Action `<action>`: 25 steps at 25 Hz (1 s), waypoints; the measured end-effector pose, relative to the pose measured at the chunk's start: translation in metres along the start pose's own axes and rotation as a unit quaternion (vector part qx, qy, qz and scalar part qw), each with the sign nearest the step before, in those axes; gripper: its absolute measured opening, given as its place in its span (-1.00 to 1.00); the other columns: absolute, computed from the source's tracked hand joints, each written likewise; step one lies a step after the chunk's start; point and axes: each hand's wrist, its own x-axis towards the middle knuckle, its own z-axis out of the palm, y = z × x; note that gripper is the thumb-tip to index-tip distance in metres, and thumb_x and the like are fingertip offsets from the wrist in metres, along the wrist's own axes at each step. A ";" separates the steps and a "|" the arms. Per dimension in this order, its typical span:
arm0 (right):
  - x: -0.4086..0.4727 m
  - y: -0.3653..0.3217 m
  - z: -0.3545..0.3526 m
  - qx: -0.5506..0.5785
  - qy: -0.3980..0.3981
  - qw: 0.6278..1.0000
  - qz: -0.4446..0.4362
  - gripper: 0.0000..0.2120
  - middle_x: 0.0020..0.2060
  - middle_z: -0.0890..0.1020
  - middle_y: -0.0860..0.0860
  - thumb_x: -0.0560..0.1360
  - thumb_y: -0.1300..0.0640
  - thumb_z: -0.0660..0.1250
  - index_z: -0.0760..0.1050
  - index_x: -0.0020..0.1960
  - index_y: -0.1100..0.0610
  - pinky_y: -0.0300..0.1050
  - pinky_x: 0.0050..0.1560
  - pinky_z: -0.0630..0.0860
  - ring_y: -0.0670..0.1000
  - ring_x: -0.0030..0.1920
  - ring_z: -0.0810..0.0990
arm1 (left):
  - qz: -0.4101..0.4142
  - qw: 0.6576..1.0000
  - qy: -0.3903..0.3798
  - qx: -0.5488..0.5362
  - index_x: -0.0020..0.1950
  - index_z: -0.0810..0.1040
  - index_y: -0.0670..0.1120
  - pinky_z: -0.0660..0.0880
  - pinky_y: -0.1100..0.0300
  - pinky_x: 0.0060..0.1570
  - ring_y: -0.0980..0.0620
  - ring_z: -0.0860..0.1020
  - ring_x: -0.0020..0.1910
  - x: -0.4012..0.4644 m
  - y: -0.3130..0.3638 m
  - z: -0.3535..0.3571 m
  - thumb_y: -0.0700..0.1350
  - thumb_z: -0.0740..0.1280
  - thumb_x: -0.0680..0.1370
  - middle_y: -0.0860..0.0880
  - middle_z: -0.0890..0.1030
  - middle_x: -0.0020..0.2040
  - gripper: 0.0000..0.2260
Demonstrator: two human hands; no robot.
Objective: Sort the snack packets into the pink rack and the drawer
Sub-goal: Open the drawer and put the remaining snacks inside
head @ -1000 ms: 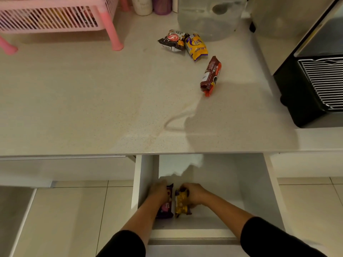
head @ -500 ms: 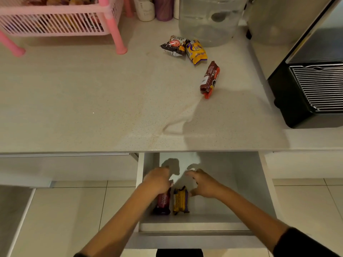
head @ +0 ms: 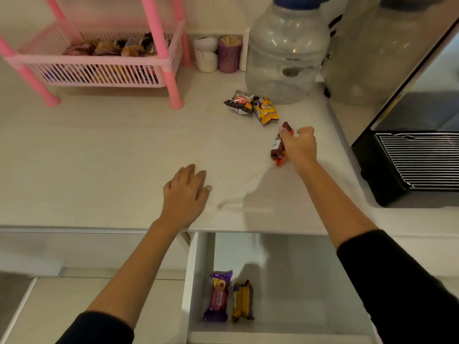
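Snack packets: my right hand (head: 300,147) pinches the long glossy brown-red one (head: 280,145) on the speckled counter (head: 104,150). Left hand (head: 186,193) flat, fingers spread, holding nothing. Drawer (head: 293,294) holds two crinkly packets (purple (head: 218,295), yellow (head: 243,301)); pink slatted rack (head: 99,73) holds several.

home kitchen (countertop (head: 99,150); water jar (head: 285,53))

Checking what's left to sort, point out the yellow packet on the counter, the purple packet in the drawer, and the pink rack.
yellow packet (head: 266,111), head view, centre of wrapper.
purple packet (head: 218,297), head view, middle of wrapper.
pink rack (head: 159,36), head view, front right post.
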 end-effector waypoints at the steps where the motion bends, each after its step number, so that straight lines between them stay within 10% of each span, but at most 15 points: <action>1: 0.011 -0.001 0.009 -0.048 -0.005 0.999 0.025 -0.48 0.17 0.50 0.12 0.47 -0.12 0.32 0.31 0.27 0.18 -0.11 -0.10 0.53 0.07 0.04 0.57 | -0.004 0.999 0.003 0.037 0.43 0.38 -0.01 0.25 -0.08 0.32 -0.14 0.25 0.46 0.000 -0.002 0.007 0.06 0.12 0.62 -0.11 0.31 0.49 -0.60; 6: 0.013 -0.002 0.023 -0.142 -0.022 0.989 0.034 -0.50 0.04 0.56 0.11 0.43 0.01 0.40 0.30 0.23 0.21 -0.22 -0.57 0.33 -0.07 -0.43 0.45 | 0.000 0.997 0.024 0.080 0.44 0.37 0.03 0.25 -0.12 0.35 -0.13 0.25 0.48 0.000 -0.004 0.017 0.08 0.02 0.60 -0.09 0.31 0.49 -0.56; 14: -0.155 0.063 -0.038 -0.036 -0.285 0.956 -0.051 -0.59 -0.13 0.60 -0.12 0.27 -0.11 0.46 0.51 0.08 -0.06 -0.39 -0.45 0.50 -0.16 -0.32 0.63 | -0.002 0.998 0.022 0.055 0.47 0.31 0.05 0.17 -0.12 0.40 -0.11 0.17 0.51 0.001 -0.008 0.021 0.08 0.00 0.61 -0.07 0.24 0.53 -0.56; 25: -0.150 0.226 0.013 -0.366 -0.379 0.838 0.142 -0.67 -0.25 0.56 -0.02 0.25 -0.02 0.54 0.44 -0.21 0.09 -0.25 -0.32 0.53 -0.06 -0.24 0.59 | 0.006 0.997 0.045 0.066 0.44 0.36 0.02 0.22 -0.14 0.35 -0.14 0.24 0.48 0.005 -0.010 0.025 0.06 0.04 0.61 -0.09 0.31 0.49 -0.59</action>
